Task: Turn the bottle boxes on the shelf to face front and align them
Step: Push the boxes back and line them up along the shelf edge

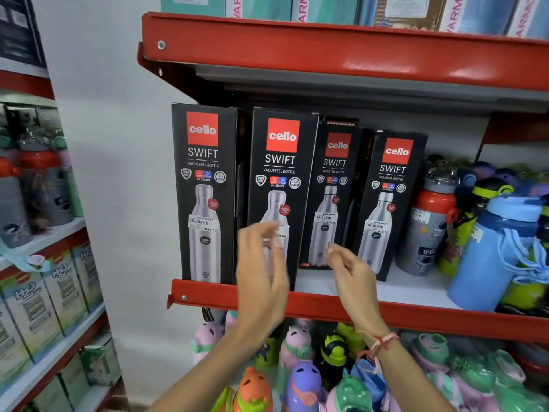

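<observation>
Several black bottle boxes with red logos stand upright, fronts outward, on the red-edged shelf [326, 304]. The leftmost box [205, 185] and the second box [280, 173] stand at the shelf's front edge. The third box [334, 185] sits further back, and the fourth box [389, 197] stands right of it, turned slightly. My left hand [263, 269] hovers in front of the second box's lower part, fingers apart, blurred. My right hand [350, 272] hangs in front of the third box's base, fingers loosely curled, holding nothing.
Loose bottles, a red-grey one [430, 221] and a large blue one [499, 251], crowd the shelf's right side. An upper shelf [341, 52] with boxes hangs close above. Colourful children's bottles [300, 379] fill the shelf below. Another rack [44, 292] stands left.
</observation>
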`<act>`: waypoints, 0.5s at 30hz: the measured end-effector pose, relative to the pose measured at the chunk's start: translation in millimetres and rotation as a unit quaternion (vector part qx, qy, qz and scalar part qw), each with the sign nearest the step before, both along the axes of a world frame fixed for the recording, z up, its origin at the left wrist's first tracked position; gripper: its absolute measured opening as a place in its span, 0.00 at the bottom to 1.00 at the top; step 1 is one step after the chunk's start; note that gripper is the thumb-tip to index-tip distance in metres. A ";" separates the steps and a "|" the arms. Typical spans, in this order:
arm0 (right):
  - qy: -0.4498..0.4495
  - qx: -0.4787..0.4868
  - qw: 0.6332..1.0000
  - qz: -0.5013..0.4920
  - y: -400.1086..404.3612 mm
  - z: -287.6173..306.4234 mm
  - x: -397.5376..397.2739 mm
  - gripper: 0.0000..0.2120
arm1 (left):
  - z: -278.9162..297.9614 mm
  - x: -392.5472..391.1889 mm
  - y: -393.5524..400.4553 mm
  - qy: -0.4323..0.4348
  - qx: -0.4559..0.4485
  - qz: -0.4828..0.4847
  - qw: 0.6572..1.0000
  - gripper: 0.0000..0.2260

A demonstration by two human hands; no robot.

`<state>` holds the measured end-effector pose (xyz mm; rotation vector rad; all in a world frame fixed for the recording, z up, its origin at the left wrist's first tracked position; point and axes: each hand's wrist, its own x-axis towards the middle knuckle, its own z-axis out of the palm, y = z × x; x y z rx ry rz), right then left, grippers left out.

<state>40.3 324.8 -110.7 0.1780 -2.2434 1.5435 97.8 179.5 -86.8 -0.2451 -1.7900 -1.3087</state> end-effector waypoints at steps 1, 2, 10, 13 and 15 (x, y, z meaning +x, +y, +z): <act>-0.004 0.008 1.000 -0.003 4.1 1.8 -6.1 0.18 | -1.5 -3.6 11.8 -0.004 -0.017 -0.053 0.998 0.12; -0.015 0.016 1.000 -0.001 7.6 3.2 -12.7 0.20 | -4.1 -8.3 25.0 -0.033 -0.034 -0.114 0.992 0.13; -0.143 0.034 0.988 0.046 7.1 3.3 -50.9 0.32 | -14.5 -76.8 71.7 -0.361 0.041 -0.158 0.918 0.33; -0.127 0.041 0.990 0.053 10.1 4.1 -45.2 0.30 | -14.2 -76.9 71.5 -0.382 0.028 -0.147 0.912 0.32; -0.115 0.045 0.991 0.058 15.3 1.9 -36.4 0.28 | -16.9 -67.8 72.7 -0.373 0.011 -0.134 0.918 0.32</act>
